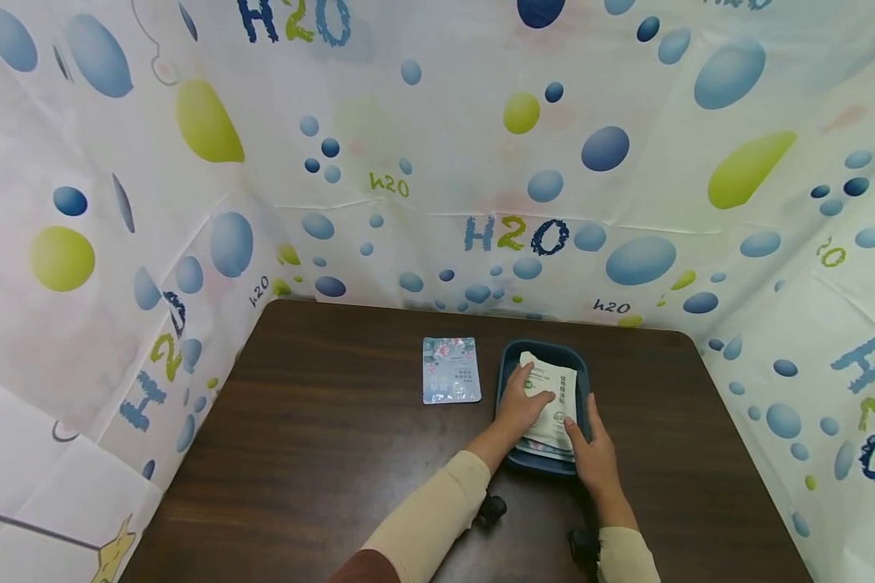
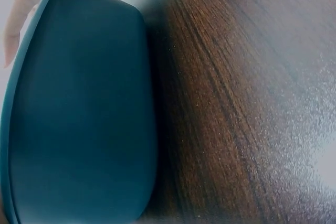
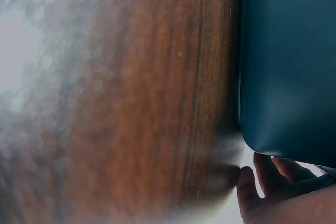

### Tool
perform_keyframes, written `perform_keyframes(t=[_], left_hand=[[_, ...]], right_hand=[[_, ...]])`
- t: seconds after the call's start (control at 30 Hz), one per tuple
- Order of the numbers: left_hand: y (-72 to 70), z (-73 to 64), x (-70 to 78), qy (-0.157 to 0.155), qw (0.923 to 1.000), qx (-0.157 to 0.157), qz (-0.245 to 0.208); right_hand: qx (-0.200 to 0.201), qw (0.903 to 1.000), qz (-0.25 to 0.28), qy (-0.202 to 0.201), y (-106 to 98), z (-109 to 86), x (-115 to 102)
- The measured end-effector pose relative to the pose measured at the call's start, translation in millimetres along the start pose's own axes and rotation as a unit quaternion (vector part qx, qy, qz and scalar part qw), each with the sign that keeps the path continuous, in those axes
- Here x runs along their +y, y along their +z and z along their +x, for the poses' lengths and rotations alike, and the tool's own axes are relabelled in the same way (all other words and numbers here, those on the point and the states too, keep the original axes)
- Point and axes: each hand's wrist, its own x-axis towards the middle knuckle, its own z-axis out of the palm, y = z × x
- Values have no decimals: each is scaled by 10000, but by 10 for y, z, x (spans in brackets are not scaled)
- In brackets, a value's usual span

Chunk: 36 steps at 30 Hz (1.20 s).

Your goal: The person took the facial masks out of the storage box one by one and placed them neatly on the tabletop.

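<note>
A dark blue basin [image 1: 586, 380] stands on the table, with a flat white packet [image 1: 558, 380] with green print on top inside it. Edges of bluish packets [image 1: 547, 450] show under its lower end. My left hand [image 1: 521, 406] reaches over the basin's left side, its finger and thumb spread and touching the white packet. My right hand [image 1: 595, 455] is at the basin's right side, thumb over the rim by the packet's edge and fingers along the outside. The right wrist view shows those fingers [image 3: 270, 174] bent at the basin's corner.
A light blue packet [image 1: 451, 371] with a flower pattern lies flat on the brown table [image 1: 321, 437], left of the basin. A white curtain [image 1: 437, 129] with blue and green drops hangs behind and beside the table. Dark wrist cameras [image 1: 491, 510] sit below my hands.
</note>
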Motion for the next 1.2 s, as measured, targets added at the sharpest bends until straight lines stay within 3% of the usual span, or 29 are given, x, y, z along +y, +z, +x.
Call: perform_keyframes(t=[0.37,0.6,0.8,1.2], left_hand=[[-17,21,-12,45,9975,169,-682],[-38,-20,-16,238,9969,-178,-727],[-32,22,-43,215,9961,-532,-669],[-54,-6,-13,154,9940,-530,-946]], right_hand=[[24,10000,-13,33,0,5,1],[5,9999,19,-120,2,10,21],[-8,9999,126,-77,-7,32,38],[-18,9999,111,-1,-5,18,23]])
